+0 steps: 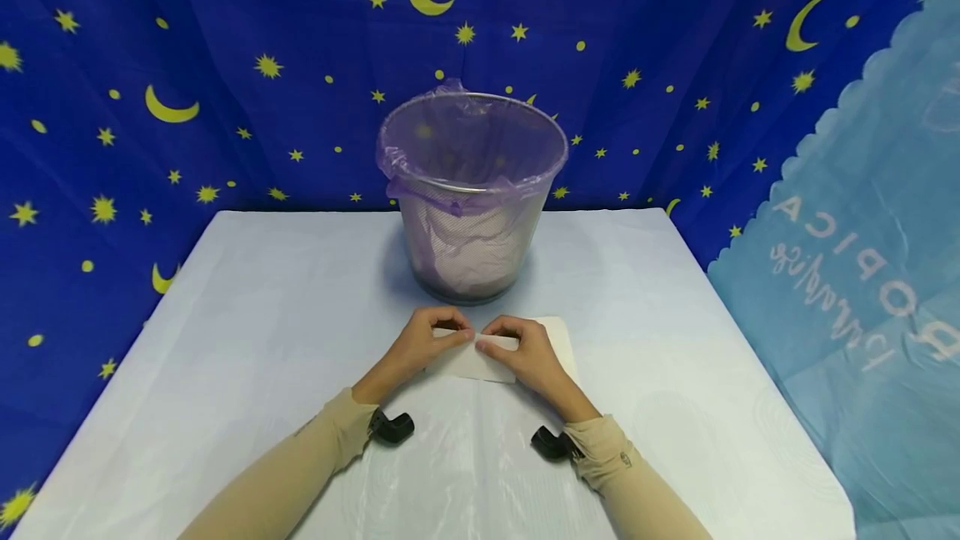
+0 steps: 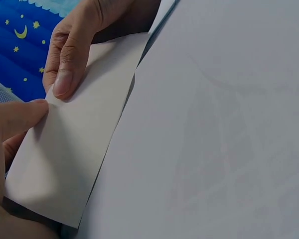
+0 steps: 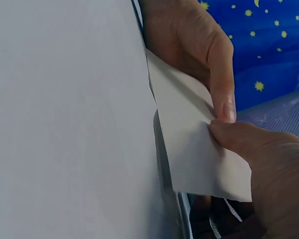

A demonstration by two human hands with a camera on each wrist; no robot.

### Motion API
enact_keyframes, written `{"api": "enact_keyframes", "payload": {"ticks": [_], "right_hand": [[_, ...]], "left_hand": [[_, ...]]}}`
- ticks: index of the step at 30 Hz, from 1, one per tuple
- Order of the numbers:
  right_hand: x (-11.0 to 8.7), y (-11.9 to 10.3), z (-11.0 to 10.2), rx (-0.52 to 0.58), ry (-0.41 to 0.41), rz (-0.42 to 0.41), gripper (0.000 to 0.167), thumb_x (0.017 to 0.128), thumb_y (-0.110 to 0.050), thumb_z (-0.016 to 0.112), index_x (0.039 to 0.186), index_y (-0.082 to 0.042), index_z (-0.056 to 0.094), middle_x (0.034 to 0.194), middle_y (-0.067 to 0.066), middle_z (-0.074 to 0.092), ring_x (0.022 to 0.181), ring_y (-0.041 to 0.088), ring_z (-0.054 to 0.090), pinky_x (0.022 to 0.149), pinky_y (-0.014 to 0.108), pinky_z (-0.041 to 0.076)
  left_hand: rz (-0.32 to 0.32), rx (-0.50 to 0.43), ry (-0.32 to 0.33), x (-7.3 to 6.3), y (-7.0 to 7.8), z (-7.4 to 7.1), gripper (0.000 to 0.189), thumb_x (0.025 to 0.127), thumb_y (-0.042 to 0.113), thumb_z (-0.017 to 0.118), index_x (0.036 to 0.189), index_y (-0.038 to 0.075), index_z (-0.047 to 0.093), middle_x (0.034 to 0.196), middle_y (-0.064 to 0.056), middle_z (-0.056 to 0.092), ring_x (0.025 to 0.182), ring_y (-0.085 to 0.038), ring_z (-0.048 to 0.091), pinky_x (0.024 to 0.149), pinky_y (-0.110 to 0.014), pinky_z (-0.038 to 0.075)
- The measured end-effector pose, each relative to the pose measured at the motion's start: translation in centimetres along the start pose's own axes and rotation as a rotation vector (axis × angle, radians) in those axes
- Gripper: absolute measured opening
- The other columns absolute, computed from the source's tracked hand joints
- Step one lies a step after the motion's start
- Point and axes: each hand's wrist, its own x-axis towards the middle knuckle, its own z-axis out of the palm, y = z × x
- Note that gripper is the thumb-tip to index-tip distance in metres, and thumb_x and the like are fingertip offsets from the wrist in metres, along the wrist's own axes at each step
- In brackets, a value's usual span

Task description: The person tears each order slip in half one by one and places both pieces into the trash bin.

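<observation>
A small off-white sheet of paper (image 1: 472,367) is held between both hands, close over the table and in front of the bin. My left hand (image 1: 417,350) pinches its far edge between thumb and fingers. Beside it, my right hand (image 1: 534,354) pinches the same edge, and the two thumbs nearly meet. In the left wrist view the paper (image 2: 84,144) slopes down from the thumbs as a plain strip. The right wrist view shows the paper (image 3: 189,144) with the left thumb and right thumb on its upper edge. More off-white paper (image 1: 558,342) lies behind the right hand, partly hidden by it.
A wire mesh bin (image 1: 480,248) lined with a translucent purple bag (image 1: 420,148) stands at the back middle of the white-covered table (image 1: 300,298). Behind hangs a blue curtain (image 1: 300,7) with moons and stars; a light blue cloth (image 1: 862,273) hangs at right.
</observation>
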Motion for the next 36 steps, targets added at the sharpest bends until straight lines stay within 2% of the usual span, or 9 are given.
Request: {"api": "enact_keyframes", "payload": {"ticks": [9,17,21,26,32,36], "right_hand": [[0.4,-0.2,-0.2,0.019,-0.017,-0.02,0.006,0.092,-0.02,0.084,0.094,-0.017,0.079,0.091,-0.007,0.079,0.098,0.012,0.073,0.101,0.039,0.057],[0.2,0.0,-0.1,0.021,-0.007,-0.049,0.005,0.092,-0.018,0.084,0.091,-0.016,0.079,0.088,-0.006,0.078,0.095,0.012,0.074,0.096,0.037,0.059],[0.0,-0.4,0.0,-0.011,-0.015,-0.075,0.006,0.093,-0.019,0.083,0.093,-0.014,0.08,0.088,-0.008,0.078,0.092,0.011,0.073,0.094,0.036,0.059],[0.1,-1.3,-0.4,-0.084,-0.015,-0.121,0.007,0.093,-0.025,0.083,0.093,-0.019,0.081,0.09,-0.012,0.078,0.089,0.007,0.071,0.089,0.035,0.058],[0.2,-2.1,-0.8,-0.142,0.004,-0.198,0.005,0.093,-0.022,0.083,0.093,-0.017,0.083,0.094,-0.007,0.079,0.087,0.009,0.07,0.082,0.032,0.058],[0.4,-2.6,-1.1,-0.156,0.013,-0.22,0.005,0.093,-0.021,0.083,0.094,-0.016,0.083,0.093,-0.006,0.079,0.087,0.01,0.069,0.081,0.032,0.058]], "left_hand": [[0.019,0.019,-0.029,0.4,0.6,-0.2,0.004,0.096,0.015,0.079,0.097,0.012,0.08,0.097,-0.001,0.079,0.1,-0.015,0.072,0.102,-0.044,0.051],[0.031,-0.002,-0.049,0.2,0.6,-0.1,0.004,0.096,0.013,0.078,0.097,0.01,0.08,0.097,-0.004,0.079,0.097,-0.018,0.072,0.098,-0.043,0.053],[0.006,-0.014,-0.037,-0.3,0.6,-0.2,0.003,0.096,0.014,0.079,0.097,0.012,0.081,0.097,-0.002,0.079,0.098,-0.017,0.072,0.098,-0.04,0.054],[-0.002,-0.008,-0.029,-0.2,1.2,-0.4,0.004,0.095,0.014,0.08,0.097,0.011,0.081,0.097,-0.002,0.079,0.098,-0.015,0.072,0.097,-0.037,0.053],[0.025,0.009,-0.058,0.0,2.2,-1.0,0.008,0.095,0.014,0.079,0.096,0.006,0.08,0.095,-0.004,0.078,0.091,-0.016,0.07,0.087,-0.031,0.055],[0.069,0.019,-0.076,0.2,2.8,-1.5,0.008,0.095,0.011,0.08,0.096,0.004,0.08,0.091,-0.006,0.076,0.084,-0.018,0.067,0.08,-0.034,0.054]]}}
